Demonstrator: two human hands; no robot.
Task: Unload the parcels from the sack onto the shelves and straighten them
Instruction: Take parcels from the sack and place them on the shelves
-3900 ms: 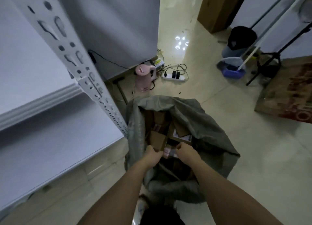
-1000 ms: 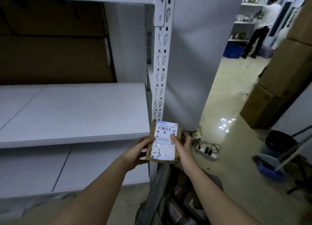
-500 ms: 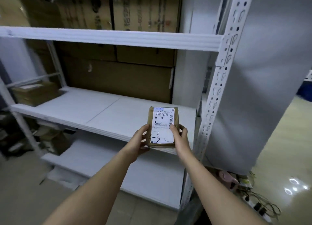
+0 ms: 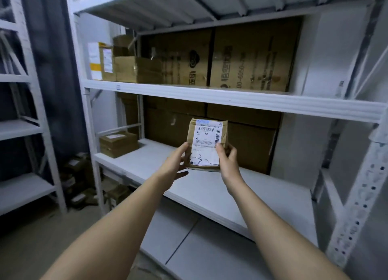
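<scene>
Parcel storeroom. White metal racking [image 4: 231, 100]; labelled cartons [image 4: 249, 57] stacked behind; small parcels [image 4: 117, 143] on shelves. Bare floor [image 4: 31, 248].

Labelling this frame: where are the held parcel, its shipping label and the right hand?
held parcel [image 4: 223, 132], head view, bare cardboard edge.
shipping label [image 4: 206, 141], head view, printed middle.
right hand [image 4: 227, 161], head view, back of hand.

both forearms bare, no sleeves, rings or watch showing.
</scene>
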